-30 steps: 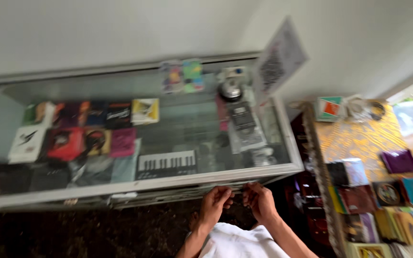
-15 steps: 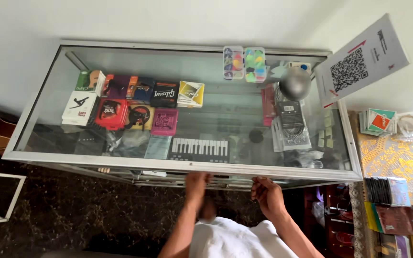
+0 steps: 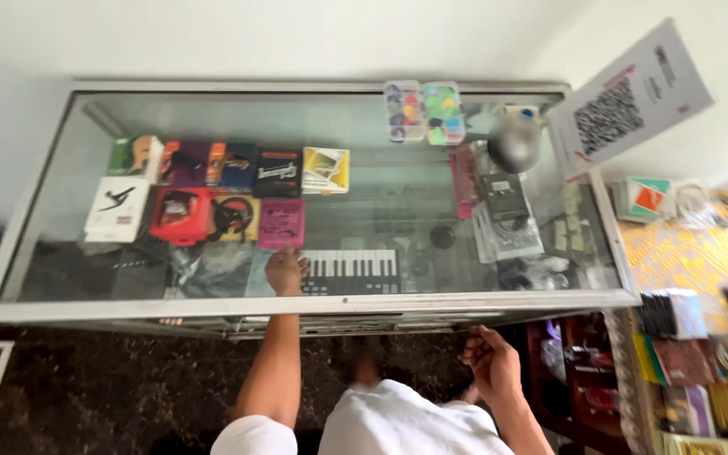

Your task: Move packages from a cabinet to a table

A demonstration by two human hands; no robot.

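Head view: the left hand (image 3: 286, 271) is inside the glass case (image 3: 313, 305), reaching in under the glass top from the near side, with the forearm passing through the front opening. It rests at the left end of the small keyboard (image 3: 350, 271), which lies on the case floor near the front, just below a pink box (image 3: 281, 222). The fingers look curled over the keyboard's edge, but through the glass I cannot tell whether they grip it.

A lift from one end could tip the keyboard and knock the pink box or the other boxes beside it; a raised hand could also hit the glass top.

The right hand (image 3: 490, 362) hangs outside, near the case's front right, loosely closed, holding nothing visible.
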